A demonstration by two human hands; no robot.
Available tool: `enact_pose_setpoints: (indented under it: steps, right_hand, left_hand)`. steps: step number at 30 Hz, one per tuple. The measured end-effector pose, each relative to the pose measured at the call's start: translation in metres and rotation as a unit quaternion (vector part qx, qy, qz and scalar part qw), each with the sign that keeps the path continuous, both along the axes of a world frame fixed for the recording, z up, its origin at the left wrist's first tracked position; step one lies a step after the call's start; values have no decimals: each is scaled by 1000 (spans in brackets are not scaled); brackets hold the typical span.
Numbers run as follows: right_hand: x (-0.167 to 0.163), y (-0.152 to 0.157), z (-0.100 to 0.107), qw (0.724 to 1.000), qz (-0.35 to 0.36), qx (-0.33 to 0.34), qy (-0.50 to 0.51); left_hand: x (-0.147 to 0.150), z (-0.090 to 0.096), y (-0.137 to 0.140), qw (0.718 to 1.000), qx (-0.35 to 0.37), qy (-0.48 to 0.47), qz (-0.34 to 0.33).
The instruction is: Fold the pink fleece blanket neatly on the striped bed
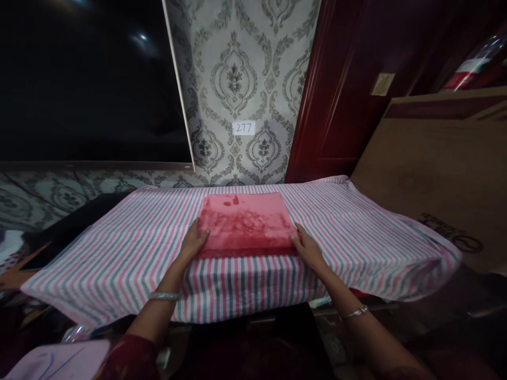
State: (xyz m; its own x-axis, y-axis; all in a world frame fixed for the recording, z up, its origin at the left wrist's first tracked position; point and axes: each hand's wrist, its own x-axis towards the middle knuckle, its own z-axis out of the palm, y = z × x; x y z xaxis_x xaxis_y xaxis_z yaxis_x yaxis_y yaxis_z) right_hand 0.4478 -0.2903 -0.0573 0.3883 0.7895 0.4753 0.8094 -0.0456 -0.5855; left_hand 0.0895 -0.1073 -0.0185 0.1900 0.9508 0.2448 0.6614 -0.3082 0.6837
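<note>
1. A folded, square pink-red plush cloth (pixel 246 224) lies flat in the middle of a pink, grey and white striped sheet (pixel 119 253) that covers a table-like surface.
2. The left hand (pixel 193 244) rests against the folded cloth's near left corner, fingers loosely spread and touching its edge; it presses there and does not clasp anything.
3. The right hand (pixel 307 247) lies at the near right corner, fingers extended along the cloth's edge, open and flat, also gripping nothing.
4. Each wrist carries a thin silver bangle (pixel 164 296).
5. Behind the surface stands a grey damask-patterned wall (pixel 241 79) with a small white label reading 277 (pixel 243 127).
6. A dark screen (pixel 87 79) sits to the left, a dark red wooden door (pixel 348 79) to the right.
</note>
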Motion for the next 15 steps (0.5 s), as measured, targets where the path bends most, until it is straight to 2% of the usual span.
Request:
enact_pose_setpoints:
  steps: [3,6,10,15]
  right_hand:
    - [1,-2,-10,998,12,-44,36]
    - [-2,-13,-19,998,53,11,-17]
    - [-1,-24,-25,989,102,40,-104]
    - [3,-16,-24,974,109,38,-196]
  left_hand:
    - [-19,-7,-5,999,-11,-21,-28]
    - [-38,-16,-19,993,65,-2,-94]
    - [-52,-24,-34,962,174,100,-183]
    - [-53,-22,-30,922,244,206,-217]
